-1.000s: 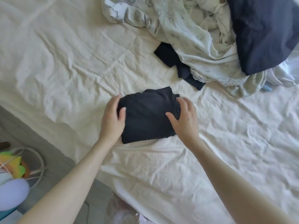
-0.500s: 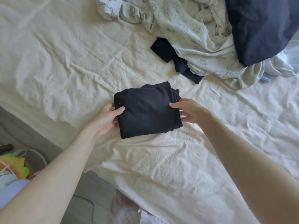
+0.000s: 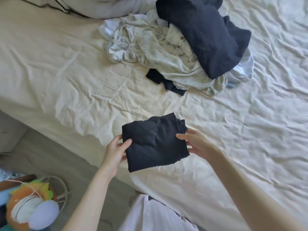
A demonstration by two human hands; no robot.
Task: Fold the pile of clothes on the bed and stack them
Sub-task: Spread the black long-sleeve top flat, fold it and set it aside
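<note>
A folded black garment is lifted just above the cream bed sheet near the bed's front edge. My left hand grips its left side, thumb on top and fingers underneath. My right hand holds its right side the same way, thumb over the top edge. Farther back lies the unfolded pile: a pale printed garment, a large dark navy piece on top of it, and a small black item sticking out from under.
A grey pillow lies at the bed's far edge. Grey floor shows at the lower left with colourful toys and a white cord. The sheet spreads wrinkled to the right.
Both hands slid under the folded black garment's sides and lifted it off the sheet. The view pulled back, showing more of the pile and the floor.
</note>
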